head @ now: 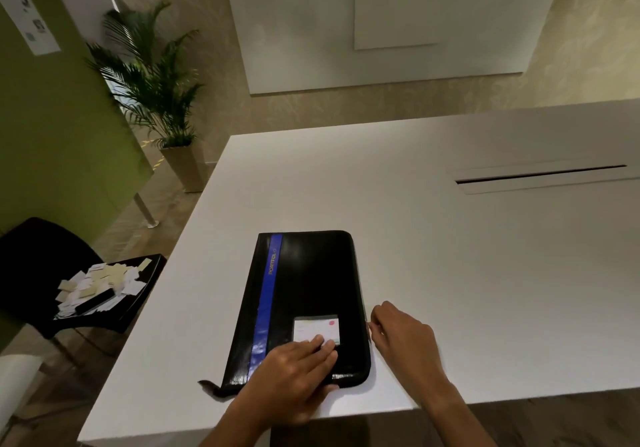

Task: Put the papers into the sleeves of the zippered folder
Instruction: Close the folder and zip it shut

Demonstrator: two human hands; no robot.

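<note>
A black zippered folder (308, 294) with a blue stripe lies closed on the white table (450, 256), close to the near edge. A small clear window with a white card (313, 329) sits on its cover. My left hand (294, 374) lies flat on the folder's near end, fingers partly over the card. My right hand (401, 336) is at the folder's right edge, fingers pinched on what looks like the zipper pull. A pile of small white and cream papers (97, 287) lies on a black tray to the left, off the table.
The black tray (145, 294) rests on a dark chair (38, 259) left of the table. A long cable slot (540, 175) is cut into the table at the far right. A potted palm (156, 93) and a green partition (52, 128) stand beyond the left edge.
</note>
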